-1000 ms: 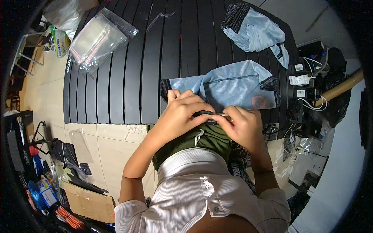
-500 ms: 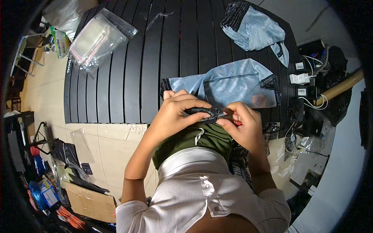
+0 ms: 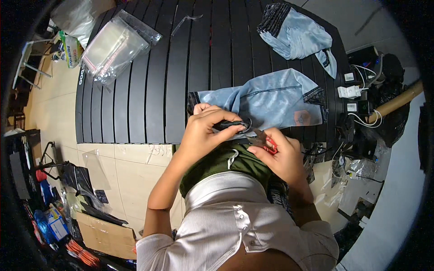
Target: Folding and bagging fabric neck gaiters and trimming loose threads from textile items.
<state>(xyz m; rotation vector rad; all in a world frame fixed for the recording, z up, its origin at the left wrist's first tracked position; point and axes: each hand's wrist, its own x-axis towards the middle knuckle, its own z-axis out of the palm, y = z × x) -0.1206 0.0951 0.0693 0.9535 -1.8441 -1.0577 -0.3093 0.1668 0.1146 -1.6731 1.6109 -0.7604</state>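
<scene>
Through the head camera I look down on a black slatted table (image 3: pixel 156 90) and two bare hands over its near edge. The left hand (image 3: pixel 200 125) is mostly closed, thumb and forefinger pinching a bunched black band (image 3: pixel 226 125) near the middle of that edge. The right hand (image 3: pixel 284 150), farther right, has its fingers curled around a small red-handled tool (image 3: pixel 271 145); its grey blade points toward the band, but I cannot tell whether they touch.

Just beyond the hands, a pale blue garment (image 3: pixel 271 97) with black trim and a pinkish patch spreads toward the table's right edge. I cannot make out whether the band belongs to it. A second blue garment (image 3: pixel 300 38) lies crumpled near the far right corner. Clear plastic sleeves (image 3: pixel 110 45) sit toward the far left corner, and a thin clear strip (image 3: pixel 185 21) lies near the far edge. Beyond the right edge I see a white plug adapter (image 3: pixel 349 92) with cables.
</scene>
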